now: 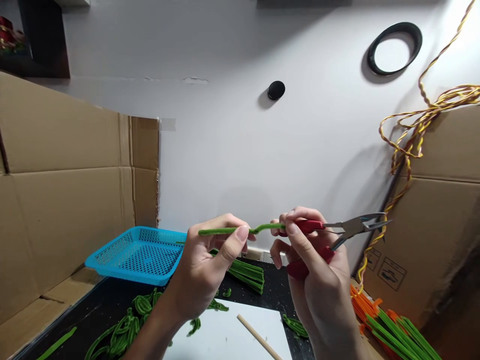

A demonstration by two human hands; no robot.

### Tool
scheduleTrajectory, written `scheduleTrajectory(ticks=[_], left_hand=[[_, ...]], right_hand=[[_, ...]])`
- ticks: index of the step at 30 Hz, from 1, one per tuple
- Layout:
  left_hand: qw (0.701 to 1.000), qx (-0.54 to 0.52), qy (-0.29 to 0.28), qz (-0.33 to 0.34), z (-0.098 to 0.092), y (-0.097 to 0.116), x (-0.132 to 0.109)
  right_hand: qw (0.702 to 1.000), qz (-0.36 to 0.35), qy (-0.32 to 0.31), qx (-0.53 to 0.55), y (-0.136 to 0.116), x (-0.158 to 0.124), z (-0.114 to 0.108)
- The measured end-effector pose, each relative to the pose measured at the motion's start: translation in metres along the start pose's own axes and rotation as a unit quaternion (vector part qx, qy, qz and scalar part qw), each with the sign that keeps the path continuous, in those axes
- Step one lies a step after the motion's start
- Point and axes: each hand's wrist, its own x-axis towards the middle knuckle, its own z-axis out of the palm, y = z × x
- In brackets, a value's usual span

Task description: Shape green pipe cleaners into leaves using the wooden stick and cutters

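Note:
A green fuzzy stem (pixel 268 227) runs between my two hands, with a small bend or twist near its middle. My left hand (pixel 217 255) pinches it between thumb and fingers, and its free end sticks out to the left. My right hand (pixel 315 260) pinches the other end between thumb and index finger. Red-handled pliers (pixel 352 227) also rest in my right hand, their jaws pointing right and slightly apart, touching nothing.
A blue basket (pixel 142 255) sits at the left. Green looped pieces (pixel 125 330) lie near my left forearm. Green stems (pixel 247 275) lie behind a white sheet (pixel 232 335) bearing a wooden stick (pixel 258 337). Orange and green stems (pixel 397 330) are at the right.

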Motion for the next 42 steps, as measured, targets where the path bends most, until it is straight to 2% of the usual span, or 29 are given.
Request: scheduleTrajectory(ticks=[5, 9, 12, 17, 20, 23, 27, 31, 36, 42], left_hand=[[0.989, 0.117, 0.048, 0.074, 0.002, -0.007, 0.001], [0.976, 0.183, 0.072, 0.091, 0.004, -0.011, 0.001], [0.980, 0.172, 0.069, 0.079, 0.005, -0.009, 0.002], [0.988, 0.122, 0.065, 0.068, 0.003, -0.007, 0.003], [0.994, 0.066, 0.078, 0.035, -0.001, -0.008, 0.003], [0.996, 0.039, 0.077, 0.022, -0.005, -0.009, 0.003], [0.998, 0.028, 0.060, 0.019, -0.005, -0.010, 0.004], [0.997, 0.036, 0.059, 0.024, -0.005, -0.010, 0.007], [0.998, 0.057, 0.036, 0.019, -0.008, -0.011, 0.006], [0.989, 0.133, 0.015, 0.068, -0.012, -0.014, 0.010]], right_hand=[[0.999, -0.044, 0.005, -0.001, -0.005, -0.004, 0.000], [0.995, -0.074, -0.057, -0.030, -0.004, -0.010, 0.000], [0.992, -0.068, -0.089, -0.059, -0.001, -0.014, 0.006], [0.991, -0.029, -0.087, -0.096, 0.003, -0.015, 0.011], [0.991, -0.055, -0.079, -0.091, 0.006, -0.010, 0.004], [0.988, -0.090, -0.059, -0.110, 0.006, -0.004, -0.003], [0.978, -0.090, -0.001, -0.187, 0.001, -0.001, -0.005], [0.965, -0.095, 0.012, -0.245, -0.001, -0.001, -0.006], [0.944, -0.151, -0.016, -0.293, 0.003, 0.003, -0.011], [0.929, -0.172, -0.040, -0.325, 0.007, 0.006, -0.013]])
